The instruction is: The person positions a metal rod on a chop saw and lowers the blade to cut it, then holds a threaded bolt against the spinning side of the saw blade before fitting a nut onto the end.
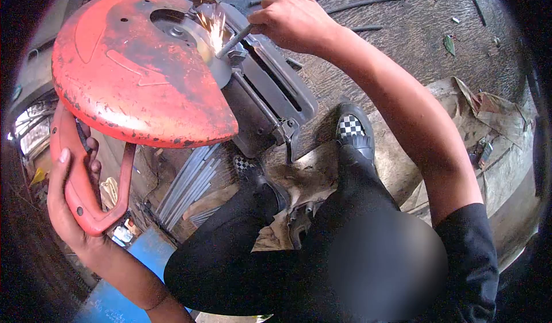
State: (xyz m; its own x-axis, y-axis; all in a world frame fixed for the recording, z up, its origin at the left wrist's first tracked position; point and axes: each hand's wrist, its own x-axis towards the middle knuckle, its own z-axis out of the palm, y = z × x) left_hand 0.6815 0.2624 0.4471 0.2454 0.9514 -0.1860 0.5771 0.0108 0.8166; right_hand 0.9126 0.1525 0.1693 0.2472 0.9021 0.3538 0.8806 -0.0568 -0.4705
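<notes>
A chop saw with a scuffed red guard [144, 70] takes up the upper left. My left hand [63, 190] is wrapped round its red handle [86, 199] at the far left. In my closed right hand [293, 18] is a ribbed metal rod [234, 40], whose near end meets the cutting disc [218, 70]. Bright sparks [215, 28] fly up from that contact. Below the disc, the rod lies close to the saw's dark metal base [276, 87]. Part of the disc is hidden under the guard.
Several dark rods [368, 4] lie on the rough floor beyond my right hand. Grey metal bars [190, 185] are bundled below the saw. A blue panel [138, 265] is at lower left. Dirty cloth [402, 124] spreads around my checkered shoe [352, 126].
</notes>
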